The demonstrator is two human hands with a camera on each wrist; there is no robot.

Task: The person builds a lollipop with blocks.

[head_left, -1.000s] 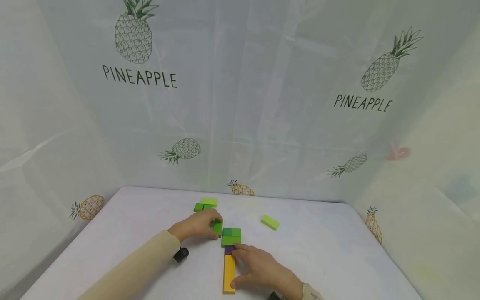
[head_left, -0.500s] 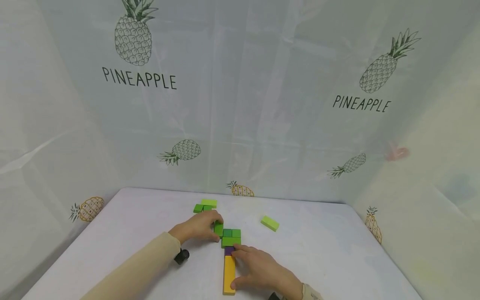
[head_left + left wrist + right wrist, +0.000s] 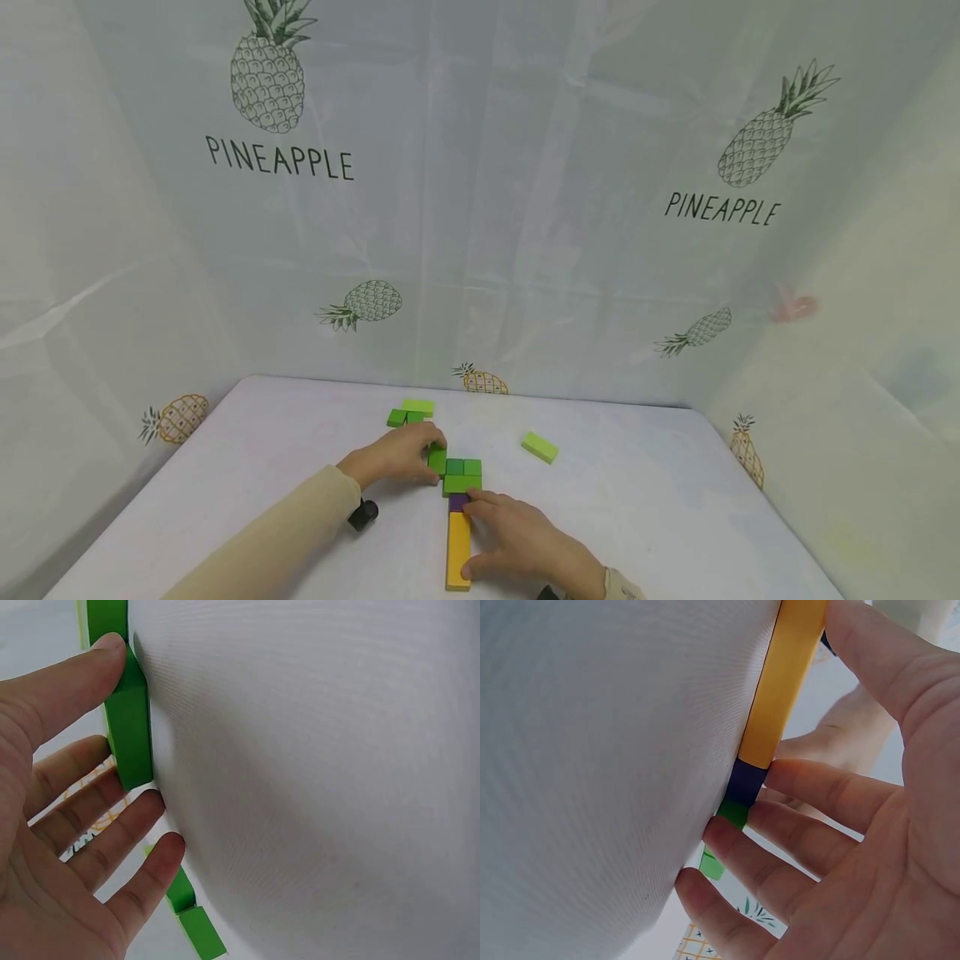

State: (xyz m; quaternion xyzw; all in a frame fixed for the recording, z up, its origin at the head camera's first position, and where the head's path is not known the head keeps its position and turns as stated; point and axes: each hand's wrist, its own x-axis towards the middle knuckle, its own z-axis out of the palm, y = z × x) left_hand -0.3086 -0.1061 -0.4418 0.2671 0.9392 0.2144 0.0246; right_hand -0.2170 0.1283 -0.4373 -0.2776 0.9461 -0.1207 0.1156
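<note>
My left hand (image 3: pixel 397 454) holds a green rectangular block (image 3: pixel 437 460) between thumb and fingers, flat on the table. The block's right side meets a small dark green block (image 3: pixel 454 467), with a lighter small green block (image 3: pixel 472 467) beside that. Below these two lies a wider green block (image 3: pixel 462 483). A purple block (image 3: pixel 458 502) and a long yellow block (image 3: pixel 458 552) continue the row toward me. My right hand (image 3: pixel 521 537) rests along the row's right side. Its thumb touches the yellow block and its nearly straight fingers reach the purple one.
Beyond my left hand lie a light green block (image 3: pixel 418 407) and two smaller green blocks (image 3: pixel 397 417). Another light green block (image 3: pixel 540 447) sits apart on the right of the white table (image 3: pixel 637 500). Behind stands a pineapple-printed curtain (image 3: pixel 510 208).
My left hand has slid the green block slightly right, closing the gap to the small dark green block. The right hand keeps its place on the row.
</note>
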